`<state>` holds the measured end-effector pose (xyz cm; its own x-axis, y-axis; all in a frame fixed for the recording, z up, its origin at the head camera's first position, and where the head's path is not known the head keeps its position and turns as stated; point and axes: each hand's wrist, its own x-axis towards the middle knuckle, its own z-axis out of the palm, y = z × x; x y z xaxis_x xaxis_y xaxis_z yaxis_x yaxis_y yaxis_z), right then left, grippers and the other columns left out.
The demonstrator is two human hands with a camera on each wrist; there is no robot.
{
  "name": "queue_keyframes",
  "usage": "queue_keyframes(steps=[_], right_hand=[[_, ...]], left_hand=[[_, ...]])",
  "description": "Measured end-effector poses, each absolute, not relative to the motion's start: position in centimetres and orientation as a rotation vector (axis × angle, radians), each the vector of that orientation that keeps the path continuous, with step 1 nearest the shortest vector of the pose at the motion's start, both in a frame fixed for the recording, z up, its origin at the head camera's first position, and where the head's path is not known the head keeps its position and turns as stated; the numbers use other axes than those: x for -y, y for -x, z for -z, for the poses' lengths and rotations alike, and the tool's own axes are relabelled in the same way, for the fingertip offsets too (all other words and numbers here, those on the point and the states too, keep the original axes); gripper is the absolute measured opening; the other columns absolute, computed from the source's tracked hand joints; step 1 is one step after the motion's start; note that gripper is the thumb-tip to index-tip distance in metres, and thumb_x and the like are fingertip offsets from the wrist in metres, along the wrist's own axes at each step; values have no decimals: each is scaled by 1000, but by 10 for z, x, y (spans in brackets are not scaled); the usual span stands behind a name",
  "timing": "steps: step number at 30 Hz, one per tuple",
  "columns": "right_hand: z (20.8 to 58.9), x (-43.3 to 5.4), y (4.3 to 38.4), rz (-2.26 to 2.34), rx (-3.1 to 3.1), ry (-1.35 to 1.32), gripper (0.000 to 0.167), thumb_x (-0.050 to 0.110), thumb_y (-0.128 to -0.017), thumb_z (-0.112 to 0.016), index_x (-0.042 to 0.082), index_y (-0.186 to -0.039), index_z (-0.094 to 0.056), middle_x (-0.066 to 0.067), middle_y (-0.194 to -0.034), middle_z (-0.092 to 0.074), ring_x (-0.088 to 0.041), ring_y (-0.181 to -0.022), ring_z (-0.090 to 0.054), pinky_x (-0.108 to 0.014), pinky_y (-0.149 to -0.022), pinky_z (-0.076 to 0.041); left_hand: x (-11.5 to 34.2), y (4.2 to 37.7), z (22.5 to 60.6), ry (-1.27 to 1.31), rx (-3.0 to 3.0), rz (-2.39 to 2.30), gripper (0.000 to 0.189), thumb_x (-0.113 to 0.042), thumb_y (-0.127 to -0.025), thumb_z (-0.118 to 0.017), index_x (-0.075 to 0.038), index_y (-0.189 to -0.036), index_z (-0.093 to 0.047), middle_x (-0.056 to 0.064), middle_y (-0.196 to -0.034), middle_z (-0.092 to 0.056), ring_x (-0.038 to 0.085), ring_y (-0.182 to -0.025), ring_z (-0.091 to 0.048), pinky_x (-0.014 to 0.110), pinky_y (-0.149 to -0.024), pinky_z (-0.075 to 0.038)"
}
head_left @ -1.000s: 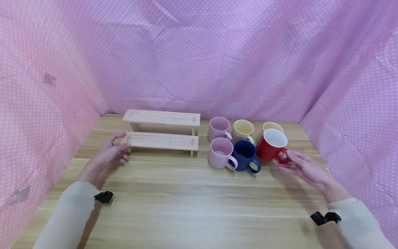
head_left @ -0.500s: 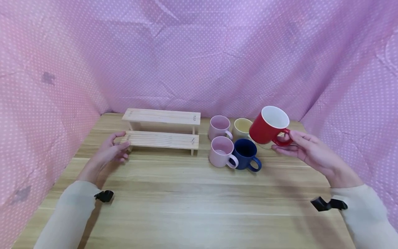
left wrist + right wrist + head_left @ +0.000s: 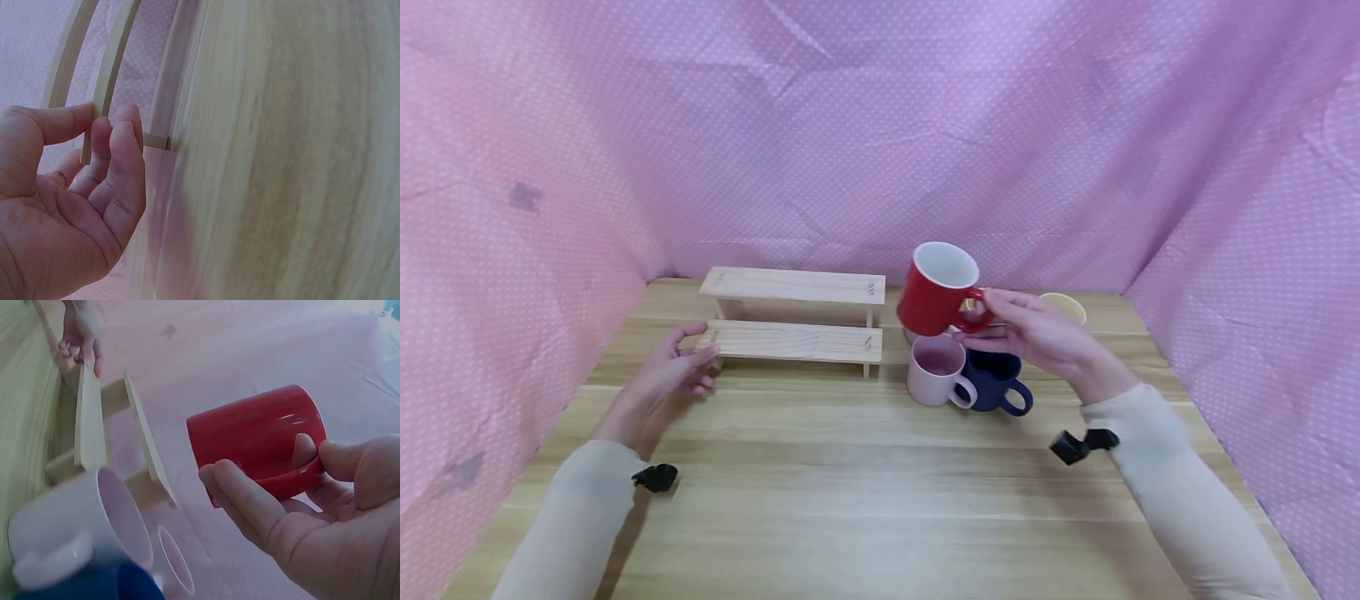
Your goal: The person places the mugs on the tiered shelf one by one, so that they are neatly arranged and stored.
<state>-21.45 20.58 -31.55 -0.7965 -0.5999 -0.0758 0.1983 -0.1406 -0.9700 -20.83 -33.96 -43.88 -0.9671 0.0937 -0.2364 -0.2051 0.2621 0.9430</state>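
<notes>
My right hand (image 3: pixel 1037 333) holds a red mug (image 3: pixel 931 302) by its handle, raised above the table and tilted slightly. In the right wrist view, thumb and fingers close round the handle of that red mug (image 3: pixel 250 434). At the left, my left hand (image 3: pixel 662 371) pinches the left end of the lower tier of a two-tier wooden shelf (image 3: pixel 790 342). The left wrist view shows the thumb and fingertips on the edge of the wooden board (image 3: pixel 112 69). Below the red mug stand a pink mug (image 3: pixel 928 383) and a dark blue mug (image 3: pixel 988 387).
Behind the raised mug, another pink mug and a yellow mug are mostly hidden. A second yellow mug (image 3: pixel 1066 307) shows its rim behind the right hand. Pink dotted cloth (image 3: pixel 880 150) hangs round the wooden table (image 3: pixel 820 492).
My right hand has lifted the red mug off the table and carried it left, over the other mugs towards the shelf. The left hand stays at the shelf's end.
</notes>
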Motion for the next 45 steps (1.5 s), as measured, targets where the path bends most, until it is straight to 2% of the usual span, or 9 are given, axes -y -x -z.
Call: queue_keyframes(steps=[5,8,15,22,28,36,40,45], right_hand=[[312,-155,226,2013,-1544,379,29,20,-110,-47,-2,-111,-64,-15,-111,-68,-41,-116,-64,-54,-106,-45],[313,-127,233,2030,-1508,351,28,18,-110,-45,-5,-109,-60,-17,-108,-67,-40,-113,-65,-52,-104,-47],[307,-72,246,1984,-1553,333,30,17,-110,-47,-11,-117,-52,-18,-109,-58,-47,-125,-53,-49,-105,-48],[303,-21,261,1961,-1581,277,25,17,-108,-50,-7,-112,-57,-17,-110,-55,-40,-109,-61,-46,-100,-53],[303,23,272,1926,-1647,275,27,19,-108,-50,-7,-111,-55,-15,-113,-51,-44,-117,-59,-44,-100,-53],[308,68,287,1911,-1663,303,31,23,-108,-50,-6,-117,-56,-14,-106,-49,-32,-108,-60,-41,-98,-54],[314,82,291,1943,-1672,277,29,23,-109,-47,-5,-114,-56,-13,-101,-49,-28,-104,-58,-42,-99,-53],[321,94,295,1939,-1754,270,30,25,-110,-47,-2,-109,-59,-10,-102,-52,-22,-101,-57,-37,-94,-57]], left_hand=[[343,205,439,98,-2308,-1780,80,-27,-104,-61,-4,-160,-9,8,-95,-69,17,-68,-68,32,-62,-61],[343,205,439,88,-2317,-1774,81,-28,-103,-62,-4,-160,-10,9,-97,-69,18,-69,-69,33,-62,-61],[341,207,439,101,-2291,-1773,83,-29,-102,-64,-6,-161,-10,12,-101,-68,19,-71,-70,33,-63,-62],[342,207,442,83,-2310,-1756,83,-29,-102,-64,-7,-161,-10,12,-102,-69,19,-72,-70,34,-64,-62],[340,204,442,95,-2291,-1797,81,-29,-102,-64,-7,-160,-12,6,-96,-69,19,-70,-70,34,-62,-62],[341,203,436,118,-2302,-1791,80,-29,-102,-64,-7,-160,-13,5,-94,-69,17,-69,-70,33,-61,-61],[339,203,435,122,-2296,-1784,81,-30,-102,-65,-8,-160,-13,7,-96,-69,17,-70,-69,34,-62,-61],[337,202,436,137,-2282,-1801,81,-31,-101,-66,-10,-161,-14,6,-96,-70,16,-69,-68,34,-62,-61]])
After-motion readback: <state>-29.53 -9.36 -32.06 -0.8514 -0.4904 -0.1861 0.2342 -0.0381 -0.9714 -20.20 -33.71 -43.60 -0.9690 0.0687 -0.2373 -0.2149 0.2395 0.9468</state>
